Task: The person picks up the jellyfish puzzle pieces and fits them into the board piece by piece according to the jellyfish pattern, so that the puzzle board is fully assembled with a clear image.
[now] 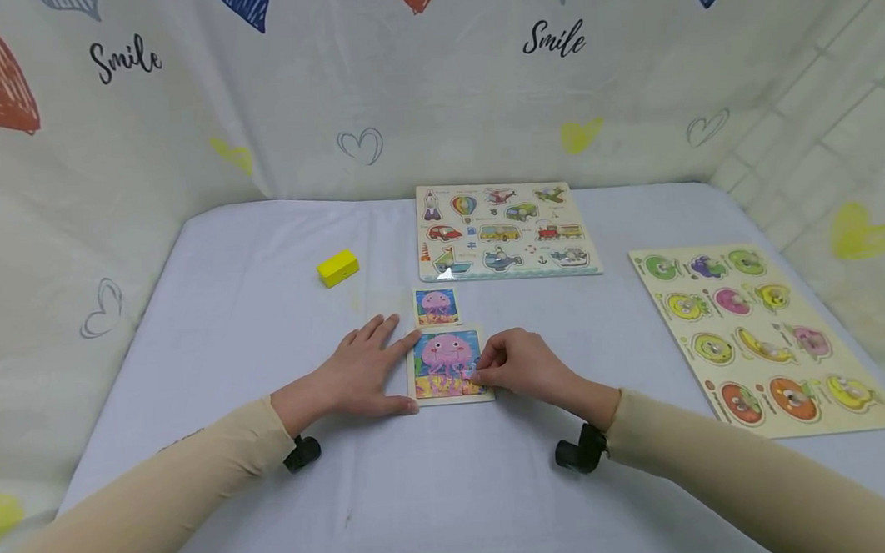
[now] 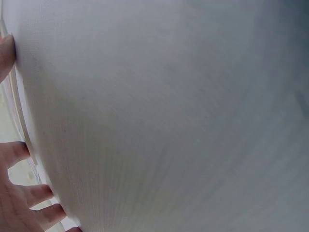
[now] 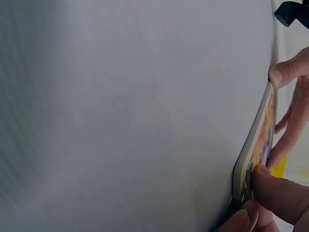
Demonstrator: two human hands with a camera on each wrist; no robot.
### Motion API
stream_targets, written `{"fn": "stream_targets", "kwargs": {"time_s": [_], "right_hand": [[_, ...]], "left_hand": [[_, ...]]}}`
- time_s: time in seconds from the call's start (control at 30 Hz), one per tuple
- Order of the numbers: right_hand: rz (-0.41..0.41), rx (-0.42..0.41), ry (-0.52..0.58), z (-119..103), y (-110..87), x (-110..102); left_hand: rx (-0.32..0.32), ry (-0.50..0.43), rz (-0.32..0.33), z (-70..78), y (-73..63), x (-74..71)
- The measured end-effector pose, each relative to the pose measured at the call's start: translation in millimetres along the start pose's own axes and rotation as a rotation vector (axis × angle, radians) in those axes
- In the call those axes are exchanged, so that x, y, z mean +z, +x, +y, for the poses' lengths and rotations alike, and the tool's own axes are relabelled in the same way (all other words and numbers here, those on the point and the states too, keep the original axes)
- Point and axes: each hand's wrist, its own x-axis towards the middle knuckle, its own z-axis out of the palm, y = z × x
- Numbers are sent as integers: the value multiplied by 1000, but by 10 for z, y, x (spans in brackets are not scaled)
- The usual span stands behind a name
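Observation:
A small jigsaw puzzle [image 1: 447, 356] with a pink jellyfish picture lies in a pale wooden frame in the middle of the table. My left hand [image 1: 368, 370] rests flat at its left side, fingers spread, with thumb and index fingertips right at the frame's edge. At the lower right corner of the picture, my right hand [image 1: 522, 362] pinches a puzzle piece [image 3: 249, 178] between thumb and fingers, which hide most of it. A smaller jellyfish picture card [image 1: 437, 307] lies just beyond the puzzle's top edge.
A yellow block [image 1: 338, 268] sits at the back left. Behind the puzzle lies a board of vehicle pictures [image 1: 513, 277]; a board of fruit and vegetable pictures [image 1: 766, 376] lies to the right. A printed cloth [image 1: 447, 76] hangs behind the table.

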Motion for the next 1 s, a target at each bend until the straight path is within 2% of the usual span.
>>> {"fn": "stream_targets", "kwargs": {"time_s": [0.47,0.73,1.0], "right_hand": [[-23,-3,-18,-18,46,3],[-32,14,-70,-65,66,15],[-86,50,-108,-114,129,-34]], "left_hand": [[7,10,7,-19,3,3],[12,-3,3,-14,1,4],[10,-6,1,-7,-4,-4]]}}
